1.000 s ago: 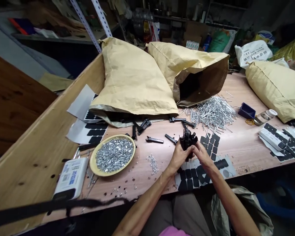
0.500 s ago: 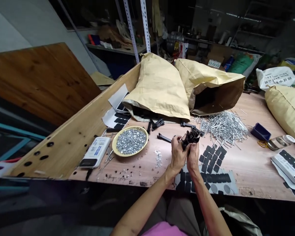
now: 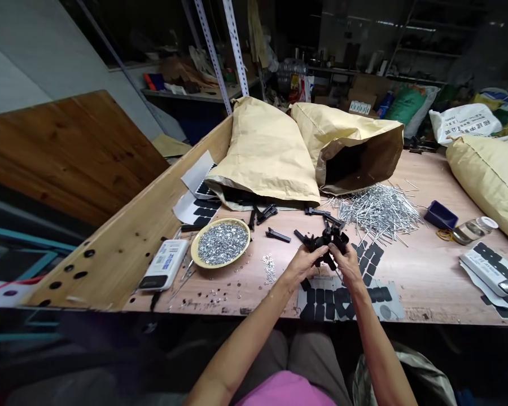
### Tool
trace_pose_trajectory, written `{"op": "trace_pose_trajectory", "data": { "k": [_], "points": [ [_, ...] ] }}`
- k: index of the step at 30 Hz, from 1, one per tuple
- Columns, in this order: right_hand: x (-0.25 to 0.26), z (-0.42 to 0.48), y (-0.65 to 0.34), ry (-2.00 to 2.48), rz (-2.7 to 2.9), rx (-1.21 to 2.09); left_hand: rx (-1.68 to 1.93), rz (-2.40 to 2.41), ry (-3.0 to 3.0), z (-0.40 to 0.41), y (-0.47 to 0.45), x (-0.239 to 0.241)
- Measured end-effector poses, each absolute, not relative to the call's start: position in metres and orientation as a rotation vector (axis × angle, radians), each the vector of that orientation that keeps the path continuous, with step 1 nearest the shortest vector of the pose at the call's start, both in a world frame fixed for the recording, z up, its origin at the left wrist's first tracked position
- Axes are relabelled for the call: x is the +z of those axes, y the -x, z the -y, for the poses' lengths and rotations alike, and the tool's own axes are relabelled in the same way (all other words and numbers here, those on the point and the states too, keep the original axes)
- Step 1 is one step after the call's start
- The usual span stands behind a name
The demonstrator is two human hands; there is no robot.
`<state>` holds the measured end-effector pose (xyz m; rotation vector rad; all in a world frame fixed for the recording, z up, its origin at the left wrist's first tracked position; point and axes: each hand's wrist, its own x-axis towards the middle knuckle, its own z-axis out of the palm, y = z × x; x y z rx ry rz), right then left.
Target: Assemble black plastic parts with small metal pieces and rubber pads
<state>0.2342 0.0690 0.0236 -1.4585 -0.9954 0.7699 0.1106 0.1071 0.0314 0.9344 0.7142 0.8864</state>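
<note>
Between my two hands is a cluster of black plastic parts (image 3: 327, 248), held above the table's front half. My left hand (image 3: 303, 260) grips its left side, thumb on top. My right hand (image 3: 347, 264) has closed on the right side, its thumb pressed near the middle. The fingers' undersides are hidden. Just behind lie more loose black parts (image 3: 278, 235). Below my hands sits a grey backing sheet (image 3: 395, 304) with black adhesive-looking pads (image 3: 319, 296). A small scatter of metal washers (image 3: 269, 269) lies to the left.
A yellow bowl (image 3: 195, 260) full of washers stands left, beside a white device (image 3: 166, 262). Metal pins (image 3: 379, 211) are heaped at right, near a blue tray (image 3: 441, 215) and a jar (image 3: 474, 230). Large paper sacks (image 3: 271, 152) line the back; a wooden board (image 3: 127, 259) edges the left.
My hands have moved apart a little, and the black parts between them now spread wider. The view has shifted slightly.
</note>
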Motion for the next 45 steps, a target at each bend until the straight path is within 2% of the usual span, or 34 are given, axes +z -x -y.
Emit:
{"op": "trace_pose_trajectory", "data": {
  "k": [4,10,17,24,29,33,41,45],
  "points": [
    [0.028,-0.062,-0.239,1.499,0.916,1.057,0.911,-0.627,-0.881,-0.108,-0.110,0.036],
    [0.022,-0.064,-0.235,1.533,1.065,0.683,0.834,-0.651,-0.617,-0.113,-0.115,0.029],
    [0.007,-0.071,-0.236,1.495,0.983,0.560,1.049,-0.671,-1.090,-0.107,-0.115,0.037],
    [0.020,-0.072,-0.221,1.460,0.985,0.748,1.033,-0.746,-0.911,-0.113,-0.118,0.032],
    [0.026,-0.070,-0.228,1.548,0.699,0.567,1.273,-0.968,-0.997,-0.116,-0.114,0.030],
    [0.022,-0.069,-0.232,1.514,0.699,0.609,1.375,-1.016,-0.952,-0.118,-0.116,0.031],
    [0.016,-0.066,-0.239,1.585,0.612,0.606,1.156,-0.624,-0.659,-0.119,-0.115,0.043],
    [0.011,-0.073,-0.248,1.739,0.699,0.715,1.062,-0.874,-0.483,-0.126,-0.111,0.031]
  ]
}}
